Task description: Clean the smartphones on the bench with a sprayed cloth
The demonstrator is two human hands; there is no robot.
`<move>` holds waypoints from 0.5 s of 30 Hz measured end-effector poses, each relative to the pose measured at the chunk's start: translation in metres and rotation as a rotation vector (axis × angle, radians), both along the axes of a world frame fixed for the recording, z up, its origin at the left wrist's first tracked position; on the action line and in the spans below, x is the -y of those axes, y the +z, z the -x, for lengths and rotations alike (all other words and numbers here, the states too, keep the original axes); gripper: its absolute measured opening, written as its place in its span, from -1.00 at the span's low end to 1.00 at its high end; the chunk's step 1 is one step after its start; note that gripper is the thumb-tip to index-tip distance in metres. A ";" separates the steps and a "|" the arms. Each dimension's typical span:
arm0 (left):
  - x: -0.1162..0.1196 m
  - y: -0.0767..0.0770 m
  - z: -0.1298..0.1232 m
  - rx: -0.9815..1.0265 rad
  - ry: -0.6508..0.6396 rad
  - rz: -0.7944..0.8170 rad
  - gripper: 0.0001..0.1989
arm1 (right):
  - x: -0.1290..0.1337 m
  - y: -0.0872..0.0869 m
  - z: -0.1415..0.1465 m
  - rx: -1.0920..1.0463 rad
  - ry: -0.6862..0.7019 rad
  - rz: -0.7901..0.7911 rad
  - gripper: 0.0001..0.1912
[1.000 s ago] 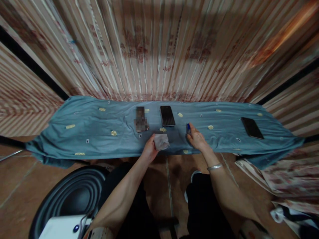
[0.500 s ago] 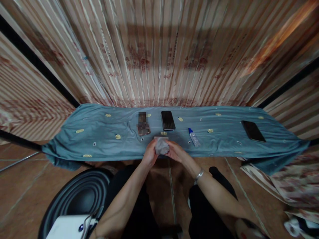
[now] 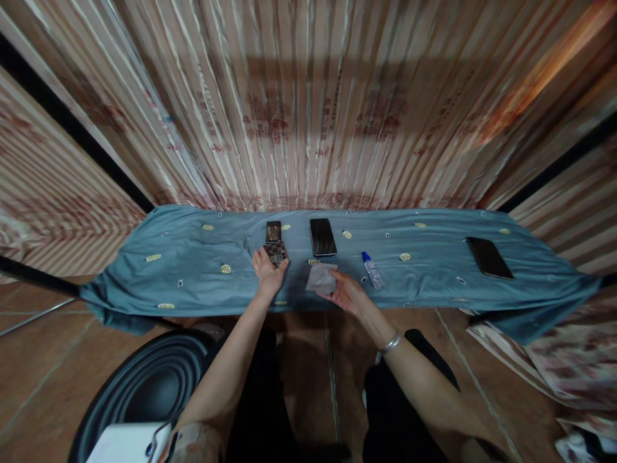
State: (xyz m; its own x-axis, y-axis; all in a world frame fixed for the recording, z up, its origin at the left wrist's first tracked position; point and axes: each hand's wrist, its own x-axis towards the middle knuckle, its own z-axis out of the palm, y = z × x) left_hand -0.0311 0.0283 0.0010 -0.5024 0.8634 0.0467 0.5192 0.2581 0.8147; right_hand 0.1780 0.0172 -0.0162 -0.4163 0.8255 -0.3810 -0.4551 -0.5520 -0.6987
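Observation:
My left hand (image 3: pixel 268 270) is at a small, dark, two-part item (image 3: pixel 275 252) that looks like an unfolded hinged case, its exact kind unclear. My fingers lie along its left side and my thumb at its right edge, gripping the lower half. The upper half is dark and glossy. A crumpled, pale grey-white wipe or cloth (image 3: pixel 320 279) is pinched in my right hand (image 3: pixel 346 290), just above the front of the table. Behind the wipe lies a black smartphone (image 3: pixel 322 237). Right of my right hand is a clear bottle with a blue cap (image 3: pixel 373 270).
A blue-green patterned cloth (image 3: pixel 424 257) covers the narrow table. Another dark flat device (image 3: pixel 488 257) lies toward its right end. Striped curtains (image 3: pixel 308 128) hang close behind, and black poles (image 3: pixel 81 122) stand at the sides. Nested black basins (image 3: pixel 144 386) and a white box (image 3: pixel 126 444) sit lower left.
My left hand has let go of the wipe and moved left onto the two-part item. My right hand keeps the wipe, now held alone and slightly farther right.

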 end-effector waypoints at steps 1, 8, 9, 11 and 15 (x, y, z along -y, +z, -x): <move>-0.005 -0.004 0.001 -0.040 0.009 0.045 -0.09 | 0.000 0.000 -0.001 -0.002 -0.003 0.005 -0.91; -0.026 -0.023 -0.001 -0.241 0.018 0.103 0.05 | -0.003 0.002 -0.004 -0.011 -0.051 -0.009 -0.84; -0.027 -0.023 -0.001 -0.254 0.020 0.096 0.04 | -0.004 0.001 -0.004 -0.018 -0.051 -0.003 -0.84; -0.029 -0.024 0.001 -0.271 0.025 0.083 0.01 | -0.004 0.001 -0.004 -0.034 -0.047 0.013 -0.84; -0.030 -0.021 0.004 -0.284 0.019 0.078 -0.01 | -0.004 0.000 -0.006 -0.053 -0.042 0.000 -0.84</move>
State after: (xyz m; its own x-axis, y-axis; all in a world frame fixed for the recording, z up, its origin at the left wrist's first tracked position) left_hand -0.0353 0.0583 -0.0201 -0.4945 0.8607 0.1215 0.7183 0.3259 0.6147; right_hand 0.1837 0.0212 -0.0157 -0.4015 0.8426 -0.3589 -0.5143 -0.5317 -0.6729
